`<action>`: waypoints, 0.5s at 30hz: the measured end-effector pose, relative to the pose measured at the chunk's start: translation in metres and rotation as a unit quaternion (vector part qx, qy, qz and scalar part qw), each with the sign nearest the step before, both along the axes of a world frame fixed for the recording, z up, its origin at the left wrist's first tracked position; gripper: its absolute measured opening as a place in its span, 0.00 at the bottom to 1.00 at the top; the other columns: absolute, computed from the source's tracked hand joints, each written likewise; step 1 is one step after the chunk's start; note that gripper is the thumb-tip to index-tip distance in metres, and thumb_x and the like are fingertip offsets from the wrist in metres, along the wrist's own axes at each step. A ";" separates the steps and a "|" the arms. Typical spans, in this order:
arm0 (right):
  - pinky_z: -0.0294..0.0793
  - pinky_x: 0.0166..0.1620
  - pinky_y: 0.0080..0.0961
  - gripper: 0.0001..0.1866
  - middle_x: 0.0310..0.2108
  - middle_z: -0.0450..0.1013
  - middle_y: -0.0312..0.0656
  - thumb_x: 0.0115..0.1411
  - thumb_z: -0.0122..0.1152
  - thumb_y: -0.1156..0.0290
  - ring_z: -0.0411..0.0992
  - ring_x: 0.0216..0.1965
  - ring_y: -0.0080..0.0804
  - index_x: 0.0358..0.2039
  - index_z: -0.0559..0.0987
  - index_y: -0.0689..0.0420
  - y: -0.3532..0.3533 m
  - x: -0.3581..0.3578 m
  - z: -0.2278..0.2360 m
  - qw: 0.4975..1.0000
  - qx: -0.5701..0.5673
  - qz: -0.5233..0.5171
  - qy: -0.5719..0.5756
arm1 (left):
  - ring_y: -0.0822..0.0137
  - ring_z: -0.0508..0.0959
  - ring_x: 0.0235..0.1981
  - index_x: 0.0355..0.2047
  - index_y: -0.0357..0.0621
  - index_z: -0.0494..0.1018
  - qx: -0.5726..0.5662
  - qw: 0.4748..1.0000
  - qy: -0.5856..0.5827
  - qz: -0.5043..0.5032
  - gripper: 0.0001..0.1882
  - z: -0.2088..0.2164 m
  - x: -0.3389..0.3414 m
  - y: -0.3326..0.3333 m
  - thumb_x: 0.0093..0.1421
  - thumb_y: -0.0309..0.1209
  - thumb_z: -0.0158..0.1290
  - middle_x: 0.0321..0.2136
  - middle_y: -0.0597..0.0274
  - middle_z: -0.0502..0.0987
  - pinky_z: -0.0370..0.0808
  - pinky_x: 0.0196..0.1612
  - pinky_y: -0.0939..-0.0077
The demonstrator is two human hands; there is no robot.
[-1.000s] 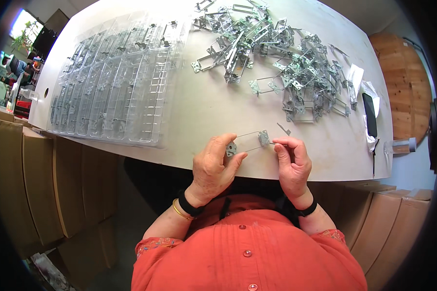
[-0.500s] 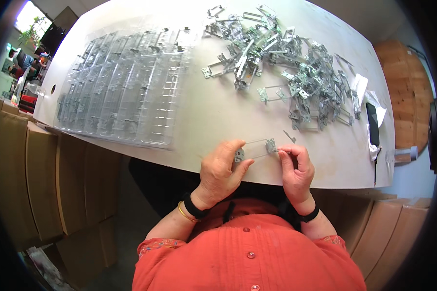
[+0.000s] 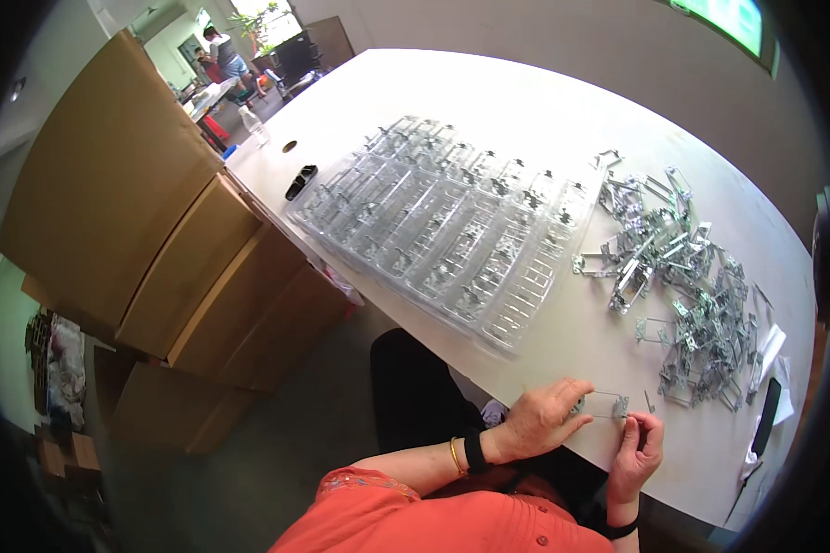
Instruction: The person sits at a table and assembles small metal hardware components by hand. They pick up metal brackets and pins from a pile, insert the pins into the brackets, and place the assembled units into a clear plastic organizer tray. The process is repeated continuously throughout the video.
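Over the table's near edge, a small metal frame (image 3: 621,406), with two thin rods joining two end plates, is held level between my hands. My left hand (image 3: 537,426) grips its left end plate between thumb and fingers, partly covering it. Thumb and forefinger of my right hand (image 3: 638,458) are pinched together at the right end plate; any small part between these fingertips is too small to make out. A thin loose metal piece (image 3: 649,402) lies just beyond my right hand. Farther off is a heap of similar metal frames (image 3: 710,327).
A clear plastic compartment tray (image 3: 512,343) holding metal parts lies left of the heap. A black clip-like object (image 3: 301,182) and a clear bottle (image 3: 253,125) are at the table's far left. A phone (image 3: 765,415) rests on white paper at right. Cardboard boxes (image 3: 111,184) stand left; people are in the background.
The view has swung left, so the table and hands appear farther right and more boxes show. My hands keep nearly the same hold on the metal frame.
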State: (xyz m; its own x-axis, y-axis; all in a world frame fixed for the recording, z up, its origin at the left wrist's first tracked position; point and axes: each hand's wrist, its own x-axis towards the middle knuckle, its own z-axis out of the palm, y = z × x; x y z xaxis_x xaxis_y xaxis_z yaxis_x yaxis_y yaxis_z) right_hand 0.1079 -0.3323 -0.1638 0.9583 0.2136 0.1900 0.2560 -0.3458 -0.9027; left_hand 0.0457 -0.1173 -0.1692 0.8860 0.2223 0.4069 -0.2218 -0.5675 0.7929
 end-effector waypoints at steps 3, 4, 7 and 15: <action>0.70 0.44 0.17 0.03 0.38 0.74 0.32 0.77 0.59 0.75 0.68 0.38 0.18 0.44 0.78 0.60 0.007 -0.002 0.004 0.999 -0.003 0.001 -0.049 | 0.46 0.83 0.41 0.56 0.41 0.74 0.005 1.000 0.003 -0.004 0.24 0.000 -0.001 -0.001 0.62 0.33 0.68 0.43 0.49 0.80 0.81 0.42 0.58; 0.71 0.45 0.17 0.02 0.39 0.74 0.34 0.76 0.59 0.76 0.69 0.39 0.19 0.44 0.78 0.60 0.003 -0.001 0.000 1.000 -0.002 0.007 -0.019 | 0.46 0.83 0.41 0.56 0.41 0.74 0.005 1.000 0.003 -0.002 0.24 -0.001 -0.001 -0.001 0.62 0.33 0.68 0.43 0.49 0.80 0.81 0.42 0.58; 0.70 0.46 0.17 0.03 0.39 0.74 0.34 0.77 0.58 0.76 0.69 0.40 0.19 0.44 0.78 0.60 -0.006 0.005 -0.007 1.000 -0.011 0.012 -0.022 | 0.46 0.82 0.41 0.56 0.41 0.74 -0.001 1.000 0.002 -0.001 0.23 -0.001 -0.001 -0.003 0.63 0.33 0.67 0.43 0.49 0.80 0.80 0.43 0.58; 0.72 0.46 0.21 0.03 0.36 0.74 0.37 0.76 0.59 0.76 0.70 0.39 0.23 0.42 0.78 0.60 -0.002 0.002 0.000 0.998 -0.035 0.008 -0.042 | 0.45 0.82 0.42 0.56 0.42 0.72 0.000 1.000 -0.009 -0.008 0.24 -0.002 0.000 -0.002 0.63 0.33 0.66 0.43 0.49 0.79 0.80 0.43 0.55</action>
